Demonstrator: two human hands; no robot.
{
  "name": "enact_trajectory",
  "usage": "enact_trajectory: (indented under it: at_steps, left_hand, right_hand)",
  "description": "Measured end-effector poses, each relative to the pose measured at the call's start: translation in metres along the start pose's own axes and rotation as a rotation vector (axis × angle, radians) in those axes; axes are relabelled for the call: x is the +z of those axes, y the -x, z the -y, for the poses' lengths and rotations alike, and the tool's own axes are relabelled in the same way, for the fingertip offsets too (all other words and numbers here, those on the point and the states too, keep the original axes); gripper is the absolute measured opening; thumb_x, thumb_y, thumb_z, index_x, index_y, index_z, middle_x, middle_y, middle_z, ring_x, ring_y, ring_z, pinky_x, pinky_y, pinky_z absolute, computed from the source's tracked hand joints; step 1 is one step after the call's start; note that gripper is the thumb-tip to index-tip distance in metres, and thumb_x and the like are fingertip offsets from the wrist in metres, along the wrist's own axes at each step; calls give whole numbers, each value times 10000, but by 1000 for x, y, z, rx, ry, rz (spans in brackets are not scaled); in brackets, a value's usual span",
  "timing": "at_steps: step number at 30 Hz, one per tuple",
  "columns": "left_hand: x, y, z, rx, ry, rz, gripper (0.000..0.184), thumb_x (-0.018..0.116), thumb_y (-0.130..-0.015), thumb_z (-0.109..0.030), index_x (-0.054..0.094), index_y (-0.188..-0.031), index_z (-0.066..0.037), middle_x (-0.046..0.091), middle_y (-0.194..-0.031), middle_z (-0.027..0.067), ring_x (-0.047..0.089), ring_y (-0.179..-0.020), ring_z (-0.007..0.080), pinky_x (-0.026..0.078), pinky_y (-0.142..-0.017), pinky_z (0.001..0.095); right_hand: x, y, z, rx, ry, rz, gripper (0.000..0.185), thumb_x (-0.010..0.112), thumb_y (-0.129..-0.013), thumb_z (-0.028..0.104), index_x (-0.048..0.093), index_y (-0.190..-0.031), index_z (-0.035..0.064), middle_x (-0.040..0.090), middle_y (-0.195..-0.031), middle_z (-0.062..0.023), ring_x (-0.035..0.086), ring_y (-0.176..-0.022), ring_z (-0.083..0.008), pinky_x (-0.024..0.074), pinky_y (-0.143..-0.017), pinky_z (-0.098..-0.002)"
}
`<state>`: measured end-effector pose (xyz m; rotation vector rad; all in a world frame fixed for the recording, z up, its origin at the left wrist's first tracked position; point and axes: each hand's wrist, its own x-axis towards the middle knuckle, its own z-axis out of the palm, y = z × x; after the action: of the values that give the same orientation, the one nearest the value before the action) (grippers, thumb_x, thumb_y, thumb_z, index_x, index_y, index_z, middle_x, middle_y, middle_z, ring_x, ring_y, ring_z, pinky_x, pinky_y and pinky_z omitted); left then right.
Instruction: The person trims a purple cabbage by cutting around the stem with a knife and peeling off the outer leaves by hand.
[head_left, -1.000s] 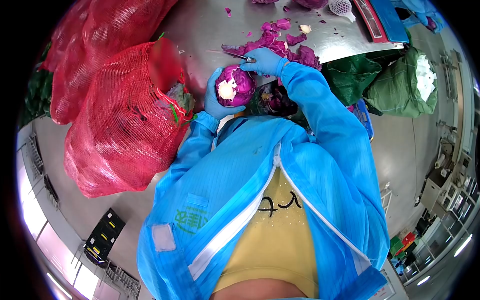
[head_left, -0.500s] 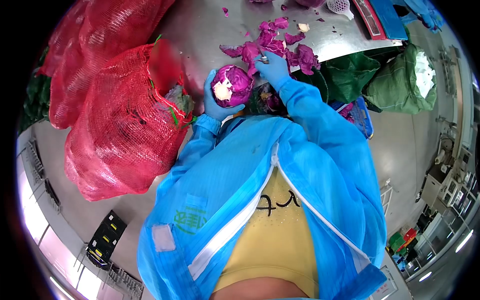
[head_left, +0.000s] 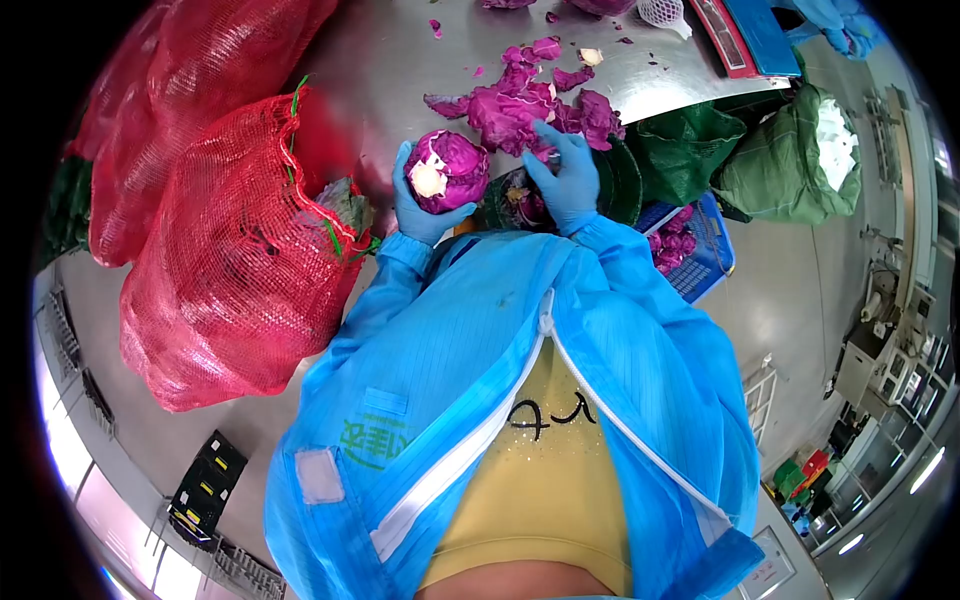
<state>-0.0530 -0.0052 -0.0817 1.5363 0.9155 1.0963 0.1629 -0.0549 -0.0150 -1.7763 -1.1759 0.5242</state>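
Observation:
My left hand [head_left: 420, 212], in a blue glove, is closed around a purple cabbage [head_left: 460, 178] at the near edge of the metal table. The cabbage's pale cut stem end faces up. My right hand [head_left: 570, 180], also gloved, is raised to the right of the cabbage, thumb and fingers apart, with nothing visible between them. Just beyond its fingertips lies a heap of loose purple cabbage leaves [head_left: 505, 115]. A pale stem piece [head_left: 591, 56] sits past the heap. Below my hands, a dark green container [head_left: 625, 185] with purple scraps is partly hidden.
Red mesh sacks [head_left: 230, 260] crowd the left side. On the right stand green sacks [head_left: 790, 165] and a blue crate [head_left: 708, 250] holding purple cabbage. A red and blue bin [head_left: 740, 40] and something wrapped in white netting [head_left: 664, 14] lie at the far right of the steel table [head_left: 400, 60].
My right hand has drawn back from the leaves and opened; the small metal tool seen in it before no longer shows. My left hand still holds the cabbage.

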Motion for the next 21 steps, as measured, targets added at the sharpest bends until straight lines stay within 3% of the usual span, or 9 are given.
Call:
enact_trajectory:
  at_steps: [1,4,6,9,14,17,20,21]
  left_hand:
    - [-1,1,-1,-2,-3,2,1276,919,-486,-186,99,-1457,-77,296,-1434,143,380,-1296,288,368,-1073,403]
    - [-2,0,-2,2,-46,2,1277,920,-484,-185,101,-1458,-77,288,-1441,144,374,-1300,288,369,-1072,402]
    - [-2,1,1,16,-4,3,1269,920,-484,-188,114,-1457,-78,290,-1440,144,380,-1296,285,376,-1068,403]
    - [-4,0,1,23,1,19,1263,921,-485,-188,122,-1457,-75,306,-1432,143,396,-1284,282,381,-1065,401]
    - [-4,3,5,-4,104,13,1264,920,-478,-173,125,-1457,-85,337,-1410,141,415,-1269,280,388,-1061,409]
    - [-3,2,2,-5,110,0,1263,919,-475,-164,129,-1457,-91,346,-1402,141,418,-1266,281,391,-1059,412]
    - [-2,-1,-1,-17,97,-3,1259,917,-478,-161,129,-1457,-94,344,-1403,141,421,-1263,282,393,-1058,407]
    - [-1,-1,-3,-15,46,0,1256,915,-480,-160,128,-1458,-95,342,-1405,142,422,-1261,283,394,-1057,402]
  right_hand:
    - [13,-3,-2,107,-226,86,416,720,-794,269,636,-1166,102,592,-831,-69,589,-731,-169,489,-725,-286]
    - [36,-23,-5,235,-227,228,417,693,-816,334,636,-1136,73,623,-813,-72,593,-734,-161,488,-724,-280]
    - [45,-37,-9,515,-283,518,413,688,-826,385,627,-1093,76,576,-711,-5,517,-592,-93,421,-511,-240]
    - [48,-41,-8,671,-389,602,349,693,-823,361,628,-1041,96,570,-684,-5,514,-550,-90,390,-459,-241]
    - [49,-44,-21,622,-321,646,245,673,-818,220,630,-1011,74,570,-668,-15,526,-539,-99,416,-456,-247]
    - [43,-36,-20,639,-489,608,180,640,-798,117,628,-970,65,577,-684,-16,529,-532,-97,423,-457,-247]
    - [36,-12,-10,569,-500,336,149,625,-760,75,576,-897,42,571,-654,-33,545,-523,-115,436,-463,-254]
    - [34,-4,-11,571,-498,339,149,625,-760,75,576,-897,42,571,-654,-33,545,-523,-115,436,-463,-254]
